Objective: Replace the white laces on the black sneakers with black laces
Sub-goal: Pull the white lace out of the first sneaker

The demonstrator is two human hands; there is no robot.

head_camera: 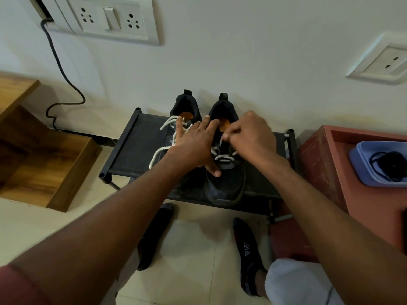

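Two black fabric sneakers (222, 164) with orange insoles stand side by side, heels toward the wall, on a low black fabric-topped shoe rack (136, 146) at the centre of the frame. Thick white rope laces (163, 148) are loosened on the left-hand shoe and still crossed on the right-hand shoe. The left hand (193, 144) lies flat over both shoes, fingers extended, its grip open, the thumb on the right-hand shoe's vamp. The right hand (248, 137) has curled fingers whose grip pinches the white lace near that shoe's tongue. At the right edge, coiled black laces (383, 164) rest in a pale blue plastic tray (361, 164) on a red wooden bench (323, 155). A wooden step unit (44, 164) occupies the left; white wall sockets (110, 18) and a black cable (63, 78) appear upper left.
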